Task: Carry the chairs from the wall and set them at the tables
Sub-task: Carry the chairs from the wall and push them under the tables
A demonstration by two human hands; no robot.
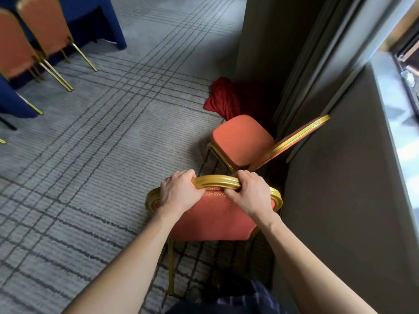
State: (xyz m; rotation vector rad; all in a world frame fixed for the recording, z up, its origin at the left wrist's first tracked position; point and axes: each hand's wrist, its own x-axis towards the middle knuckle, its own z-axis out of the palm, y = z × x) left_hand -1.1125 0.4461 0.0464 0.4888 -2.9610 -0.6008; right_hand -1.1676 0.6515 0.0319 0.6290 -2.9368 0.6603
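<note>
Grey lined carpet (102, 143) covers the floor. The left hand (179, 192) and right hand (250, 194) both wrap their fingers (181, 177) tight round the gold top bar (215, 181) of the near chair (213, 220). The bar runs side to side. A second chair (240, 137) sits just past the fingers by the wall (328, 177). Two more chairs (45, 26) stand far left.
</note>
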